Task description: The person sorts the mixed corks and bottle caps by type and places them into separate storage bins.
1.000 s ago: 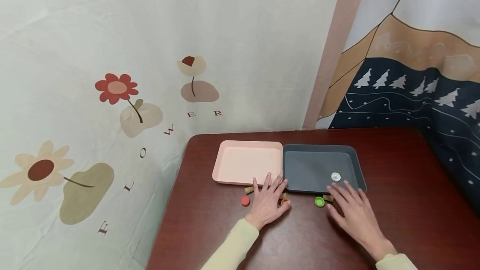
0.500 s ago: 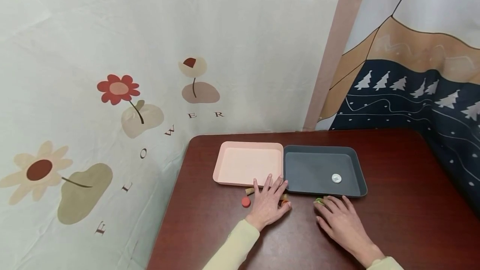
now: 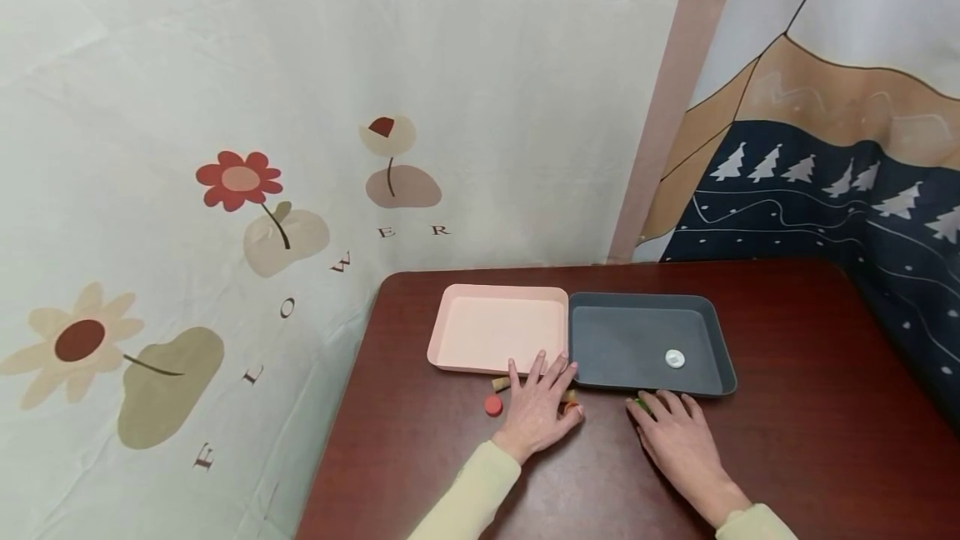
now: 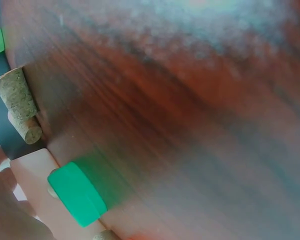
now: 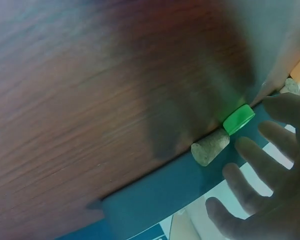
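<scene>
My left hand (image 3: 534, 415) lies with fingers spread at the front rim of the pink tray (image 3: 438, 332), holding nothing. Beside its thumb are an orange cap (image 3: 570, 408) and a cork (image 3: 568, 396); the left wrist view also has a teal-green cap (image 4: 77, 194), which the hand hides from the head camera. My right hand (image 3: 682, 444) hovers with loosely bent fingers in front of the dark grey tray (image 3: 716, 340). It partly covers a green cap (image 3: 642, 403). In the right wrist view a cork (image 5: 210, 147) sits against that cap, and the fingers are apart from both.
A red cap (image 3: 492, 405) and another cork (image 3: 500, 384) lie left of the left hand. One white cap (image 3: 675, 358) sits inside the dark tray. The trays stand side by side on the brown table (image 3: 810, 373), whose back edge meets a patterned cloth wall (image 3: 525, 107).
The right hand has moved left and toward the body, off the dark tray's front rim and over the green cap and cork beside it. The left hand stays in place.
</scene>
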A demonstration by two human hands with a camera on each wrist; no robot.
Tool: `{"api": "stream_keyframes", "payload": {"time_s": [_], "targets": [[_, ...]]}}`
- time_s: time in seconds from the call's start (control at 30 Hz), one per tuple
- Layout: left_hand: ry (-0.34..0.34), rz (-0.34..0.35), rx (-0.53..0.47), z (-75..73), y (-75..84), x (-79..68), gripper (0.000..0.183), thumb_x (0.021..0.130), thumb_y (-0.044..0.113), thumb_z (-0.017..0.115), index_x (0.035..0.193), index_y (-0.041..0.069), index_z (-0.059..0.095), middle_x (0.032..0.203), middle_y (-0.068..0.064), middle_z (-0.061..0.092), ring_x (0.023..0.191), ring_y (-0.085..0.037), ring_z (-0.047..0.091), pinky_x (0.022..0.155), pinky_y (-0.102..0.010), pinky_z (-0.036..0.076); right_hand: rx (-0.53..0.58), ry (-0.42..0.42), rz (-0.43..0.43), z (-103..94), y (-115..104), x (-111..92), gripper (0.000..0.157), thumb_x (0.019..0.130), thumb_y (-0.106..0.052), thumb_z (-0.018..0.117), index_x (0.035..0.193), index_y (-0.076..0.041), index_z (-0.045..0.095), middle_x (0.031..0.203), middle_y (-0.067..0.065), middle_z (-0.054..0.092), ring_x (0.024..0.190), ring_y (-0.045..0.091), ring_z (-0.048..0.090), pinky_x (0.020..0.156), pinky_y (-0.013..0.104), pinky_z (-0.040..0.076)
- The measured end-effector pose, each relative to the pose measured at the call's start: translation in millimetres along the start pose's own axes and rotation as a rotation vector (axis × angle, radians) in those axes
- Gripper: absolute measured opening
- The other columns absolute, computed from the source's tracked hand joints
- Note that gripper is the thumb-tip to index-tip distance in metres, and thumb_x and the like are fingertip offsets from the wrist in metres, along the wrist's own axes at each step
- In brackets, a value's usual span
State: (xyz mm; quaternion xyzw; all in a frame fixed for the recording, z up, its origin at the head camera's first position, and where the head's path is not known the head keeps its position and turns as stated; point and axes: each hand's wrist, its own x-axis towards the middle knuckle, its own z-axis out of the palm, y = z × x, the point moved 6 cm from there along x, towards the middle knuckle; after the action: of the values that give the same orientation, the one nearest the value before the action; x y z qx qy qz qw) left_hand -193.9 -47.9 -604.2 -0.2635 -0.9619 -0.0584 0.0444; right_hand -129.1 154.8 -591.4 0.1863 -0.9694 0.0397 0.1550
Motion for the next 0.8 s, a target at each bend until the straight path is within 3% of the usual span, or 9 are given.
{"api": "stream_keyframes", "payload": {"time_s": [0.33, 0.53, 0.8], "targets": [[0.007, 0.005, 0.021, -1.5, 0.4, -1.3, 0.07, 0.099, 0.061, 0.053, 0.16, 0.03, 0.042, 0.167, 0.008, 0.034, 0.155, -0.028, 0.027, 0.112, -0.076, 0.022, -0.063, -0.158, 0.047, 6.4, -5.2, 3.6, 0.031, 0.091, -0.005, 0.071, 0.119, -0.018, 0.075, 0.12, 0.01, 0.067, 0.119, 0.039, 0.056, 0.098, 0.066, 0.04], [0.013, 0.004, 0.002, -2.3, 1.0, -1.8, 0.07, 0.098, 0.06, 0.054, 0.16, 0.03, 0.042, 0.167, 0.007, 0.035, 0.155, -0.028, 0.028, 0.113, -0.076, 0.021, -0.049, -0.16, 0.049, 5.8, -4.5, 3.9, 0.029, 0.088, -0.003, 0.074, 0.112, -0.02, 0.077, 0.112, 0.007, 0.067, 0.118, 0.038, 0.056, 0.1, 0.067, 0.038], [0.014, -0.001, -0.008, -0.2, 0.7, -1.5, 0.07, 0.097, 0.06, 0.056, 0.16, 0.03, 0.042, 0.167, 0.007, 0.035, 0.155, -0.027, 0.027, 0.113, -0.076, 0.02, -0.001, -0.116, 0.049, 1.6, -2.0, -1.6, 0.029, 0.088, -0.007, 0.075, 0.115, -0.02, 0.077, 0.117, 0.007, 0.066, 0.122, 0.037, 0.055, 0.102, 0.068, 0.037]]}}
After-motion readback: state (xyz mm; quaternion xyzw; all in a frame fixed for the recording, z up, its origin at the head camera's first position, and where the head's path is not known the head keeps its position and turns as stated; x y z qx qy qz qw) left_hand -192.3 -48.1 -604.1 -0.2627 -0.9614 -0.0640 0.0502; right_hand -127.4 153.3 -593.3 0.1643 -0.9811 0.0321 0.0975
